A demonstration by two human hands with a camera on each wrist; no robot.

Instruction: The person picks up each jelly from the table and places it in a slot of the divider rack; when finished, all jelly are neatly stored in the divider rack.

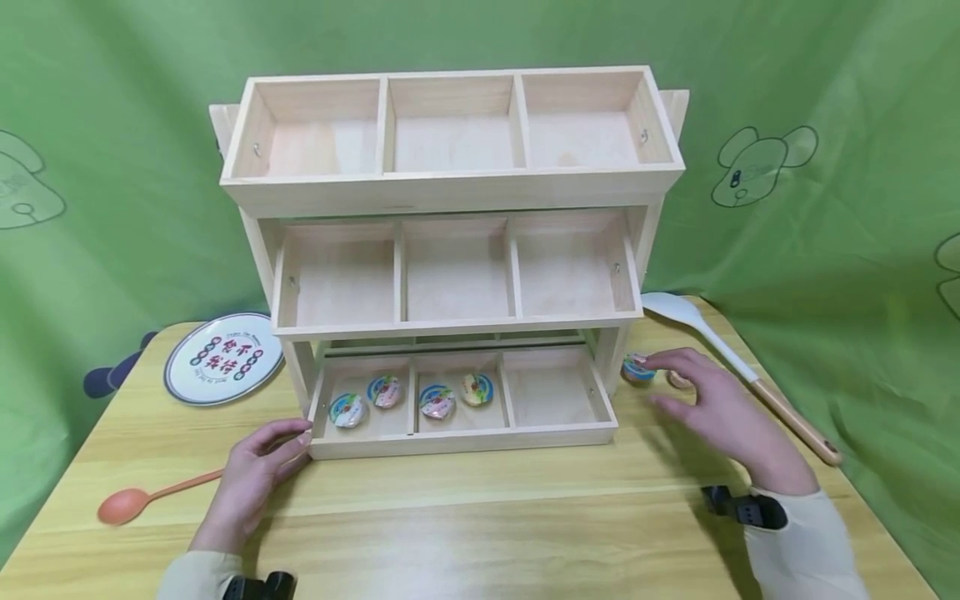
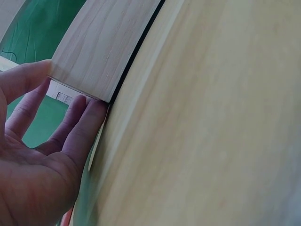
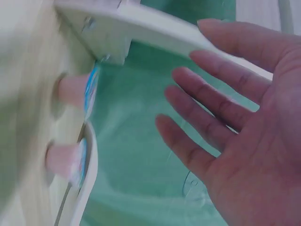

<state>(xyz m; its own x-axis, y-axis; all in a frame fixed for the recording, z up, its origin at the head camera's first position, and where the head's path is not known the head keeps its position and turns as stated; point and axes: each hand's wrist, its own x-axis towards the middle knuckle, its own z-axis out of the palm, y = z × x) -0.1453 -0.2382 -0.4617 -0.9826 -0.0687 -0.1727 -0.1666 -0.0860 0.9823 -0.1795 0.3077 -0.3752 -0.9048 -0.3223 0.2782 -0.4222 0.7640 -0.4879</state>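
Note:
A three-tier wooden rack [image 1: 453,193] stands in the middle of the table. Its bottom tray [image 1: 465,442] has two small foil-lidded cups [image 1: 347,410] in the left compartment and two cups [image 1: 437,402] in the middle one. The fingertips of my left hand [image 1: 251,475] rest against that tray's left end, thumb at its upper front corner. To the right of the rack, my right hand [image 1: 716,412] hovers with fingers spread and nothing in it. Beside its fingertips, a blue-rimmed cup [image 3: 75,90] and another cup [image 3: 66,162] stand on the table.
A white plate with red lettering [image 1: 223,360] lies left of the rack, and an orange spoon [image 1: 126,506] lies nearer the front. A white spoon with a wooden handle [image 1: 795,417] lies along the right table edge. Green cloth [image 1: 825,50] hangs behind.

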